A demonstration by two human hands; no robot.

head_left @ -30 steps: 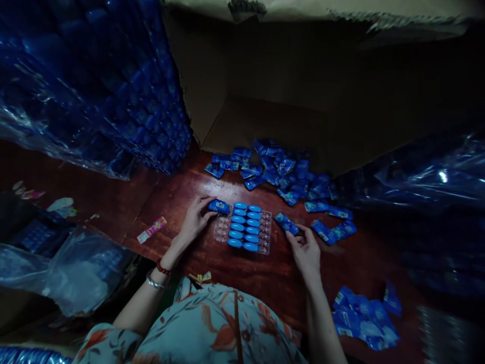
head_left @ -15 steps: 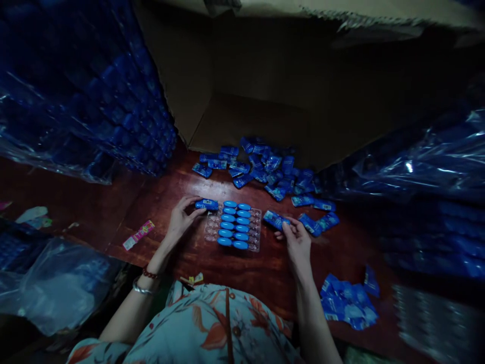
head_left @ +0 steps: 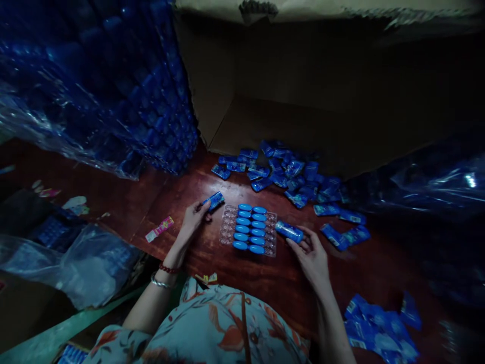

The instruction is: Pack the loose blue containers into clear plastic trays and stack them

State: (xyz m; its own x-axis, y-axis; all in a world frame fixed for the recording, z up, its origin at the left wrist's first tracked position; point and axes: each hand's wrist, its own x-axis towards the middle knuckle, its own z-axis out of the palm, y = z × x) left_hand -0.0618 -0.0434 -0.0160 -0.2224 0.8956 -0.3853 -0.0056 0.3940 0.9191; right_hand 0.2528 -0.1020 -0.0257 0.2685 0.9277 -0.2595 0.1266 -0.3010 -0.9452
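My left hand (head_left: 196, 218) pinches a small blue printed packet (head_left: 214, 200), tilted up to the right, just off the upper left corner of a clear plastic tray (head_left: 229, 227). On the tray's right side, my right hand (head_left: 311, 251) grips another blue printed packet (head_left: 289, 231) by its right end; its left end reaches the tray's edge. Two columns of glossy bright-blue oval pieces (head_left: 242, 229) fill the tray's middle. Its clear moulded side pockets show no blue pieces.
Many blue packets (head_left: 278, 177) lie heaped behind the tray, before a large open cardboard box (head_left: 265, 108). Flat blue wrappers (head_left: 373, 323) sit at lower right. Plastic-wrapped blue stacks (head_left: 125, 101) rise at the left. A pink strip (head_left: 159, 229) lies on the red-brown table (head_left: 151, 202).
The view has swung left, so things appear further right. My left hand's packet has turned from level to tilted and moved off the tray. My right hand still holds its packet.
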